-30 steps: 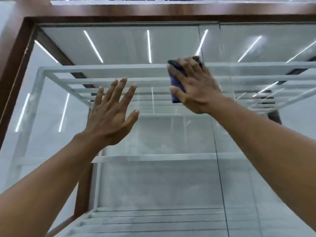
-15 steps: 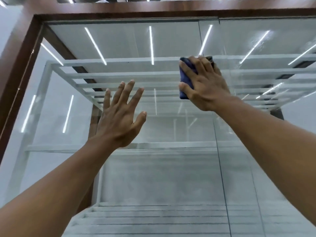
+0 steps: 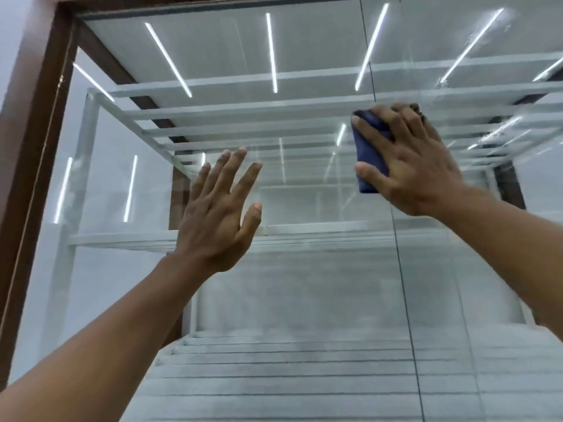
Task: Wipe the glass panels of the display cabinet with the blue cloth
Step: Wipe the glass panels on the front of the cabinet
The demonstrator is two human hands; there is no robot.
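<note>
Blue cloth (image 3: 373,153), folded into a thick pad, is shown pressed against the upper part of a glass panel (image 3: 304,300) of the display cabinet (image 3: 36,166), just beside the dark vertical seam (image 3: 407,315) between two panels. It is covered by the right hand (image 3: 411,159), whose fingers are spread flat over it, with the thumb laid near its lower edge; no pinch is seen. The left hand (image 3: 219,214) is held with fingers straight and apart before the left panel; contact with the glass cannot be confirmed. The cloth is judged soft, light and compliant, and is best kept under a flat palm, with pressure carried through the fingertips, lest it slide free on the smooth surface. The glass is judged stiff, slippery and fragile, so even, moderate pressure is advised, especially near the seam. White shelves (image 3: 304,229) are seen behind the glass.
</note>
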